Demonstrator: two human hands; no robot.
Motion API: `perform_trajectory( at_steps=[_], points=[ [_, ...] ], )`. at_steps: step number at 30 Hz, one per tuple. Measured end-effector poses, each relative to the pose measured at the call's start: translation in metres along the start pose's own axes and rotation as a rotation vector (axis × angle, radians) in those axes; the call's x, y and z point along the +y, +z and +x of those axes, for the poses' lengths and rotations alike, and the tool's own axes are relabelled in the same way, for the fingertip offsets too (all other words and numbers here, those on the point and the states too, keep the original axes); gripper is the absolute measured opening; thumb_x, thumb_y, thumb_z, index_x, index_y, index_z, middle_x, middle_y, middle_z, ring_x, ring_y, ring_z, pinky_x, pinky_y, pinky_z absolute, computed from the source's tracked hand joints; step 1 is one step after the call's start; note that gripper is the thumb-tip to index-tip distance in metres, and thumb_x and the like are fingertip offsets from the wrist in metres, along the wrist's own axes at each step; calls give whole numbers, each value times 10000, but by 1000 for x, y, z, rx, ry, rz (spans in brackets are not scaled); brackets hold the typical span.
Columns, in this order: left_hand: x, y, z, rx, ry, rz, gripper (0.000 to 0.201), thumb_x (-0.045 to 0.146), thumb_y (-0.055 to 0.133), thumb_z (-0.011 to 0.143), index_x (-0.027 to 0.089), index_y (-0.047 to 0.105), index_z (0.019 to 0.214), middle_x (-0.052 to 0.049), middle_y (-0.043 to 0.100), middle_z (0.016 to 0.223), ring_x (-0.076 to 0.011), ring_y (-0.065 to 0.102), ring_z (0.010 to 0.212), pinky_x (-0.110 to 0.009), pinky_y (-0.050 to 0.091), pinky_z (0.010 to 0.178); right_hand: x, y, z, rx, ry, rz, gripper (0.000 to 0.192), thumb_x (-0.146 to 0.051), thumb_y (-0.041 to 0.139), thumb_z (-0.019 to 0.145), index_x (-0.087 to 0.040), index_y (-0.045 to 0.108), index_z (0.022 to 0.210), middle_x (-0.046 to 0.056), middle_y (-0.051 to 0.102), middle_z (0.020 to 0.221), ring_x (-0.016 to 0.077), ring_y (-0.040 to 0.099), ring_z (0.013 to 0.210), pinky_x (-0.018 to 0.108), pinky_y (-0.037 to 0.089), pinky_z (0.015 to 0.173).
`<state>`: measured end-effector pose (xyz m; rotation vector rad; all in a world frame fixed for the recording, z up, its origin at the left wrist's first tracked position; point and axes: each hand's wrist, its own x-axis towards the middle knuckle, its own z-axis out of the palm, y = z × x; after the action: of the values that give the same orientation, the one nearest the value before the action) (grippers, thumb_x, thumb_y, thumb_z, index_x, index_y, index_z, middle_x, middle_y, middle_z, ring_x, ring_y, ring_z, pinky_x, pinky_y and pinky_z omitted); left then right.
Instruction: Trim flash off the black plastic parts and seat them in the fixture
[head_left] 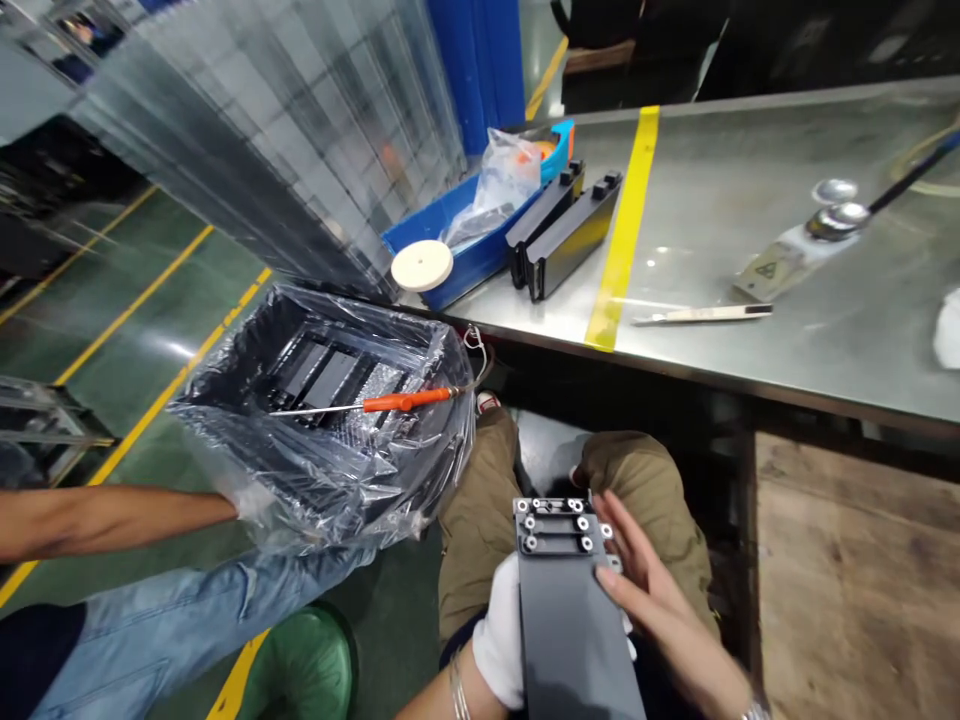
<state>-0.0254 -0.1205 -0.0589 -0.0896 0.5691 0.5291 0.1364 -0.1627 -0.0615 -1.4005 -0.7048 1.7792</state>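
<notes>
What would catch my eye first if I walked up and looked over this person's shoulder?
Likely the dark grey plate with round fittings at its top, held over the lap between the left hand in a white cloth and the bare right hand. Beside it, a plastic-lined black bin carries an orange-handled screwdriver, and a yellow stripe crosses the steel table.

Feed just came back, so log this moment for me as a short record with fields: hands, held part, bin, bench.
left hand: gloved in white, under the dark panel
right hand: bare, fingers on the panel's right edge
panel: flat, screw holes at far end, over the lap
bin: plastic-lined, orange-handled tool lying across it, a co-worker's hand on its near edge
bench: two black parts, blue tray
</notes>
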Motion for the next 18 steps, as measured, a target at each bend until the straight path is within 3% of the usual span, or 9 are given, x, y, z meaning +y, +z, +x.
perform_trajectory(
  at_steps=[2, 4, 8, 11, 14, 18],
  points=[
    [1, 2, -1, -14, 17, -32, 361, 462, 749, 773, 156, 786, 962, -13, 801, 895, -161, 700, 809, -276, 509, 852, 1, 4, -2, -57, 42, -4, 1024, -743, 686, 805, -318, 258, 1632, 59, 282, 1696, 284, 277, 1551, 441, 288, 1253],
    [2, 7, -2, -6, 12, -35, 385, 473, 766, 754, 155, 790, 969, -26, 803, 897, -207, 705, 840, -320, 506, 887, 2, 7, -2, -66, 75, -50, 1149, -801, 714, 725, -283, 245, 1637, 92, 304, 1686, 316, 306, 1537, 454, 329, 1238],
    [3, 20, -2, 54, 35, 6, 358, 470, 819, 666, 202, 790, 902, -18, 781, 799, -275, 690, 927, -355, 451, 999, -4, 13, 10, 108, 19, -168, 1372, -819, 740, 654, -198, 33, 1653, 131, 93, 1735, 294, 168, 1584, 464, 192, 1282],
    [4, 22, -6, 35, 48, 14, 391, 499, 782, 694, 194, 780, 940, -47, 777, 844, -296, 679, 998, -366, 432, 1008, -2, 19, 9, 110, 17, -168, 1266, -808, 706, 709, -194, 120, 1647, 139, 197, 1716, 309, 183, 1577, 463, 220, 1280],
    [3, 11, -8, 54, 55, -32, 360, 481, 755, 720, 169, 774, 899, -46, 756, 802, -247, 676, 846, -353, 451, 913, 6, 18, 2, 92, -15, -212, 1137, -760, 704, 756, -249, 201, 1639, 107, 258, 1702, 325, 210, 1567, 475, 279, 1264],
    [3, -2, -9, 182, 50, -111, 328, 425, 870, 584, 149, 755, 720, 6, 714, 656, -121, 597, 626, -251, 435, 719, 10, 11, 3, 167, -69, -293, 1116, -746, 610, 845, -250, 22, 1655, 79, 73, 1744, 264, 108, 1590, 452, 155, 1288]
  ],
)
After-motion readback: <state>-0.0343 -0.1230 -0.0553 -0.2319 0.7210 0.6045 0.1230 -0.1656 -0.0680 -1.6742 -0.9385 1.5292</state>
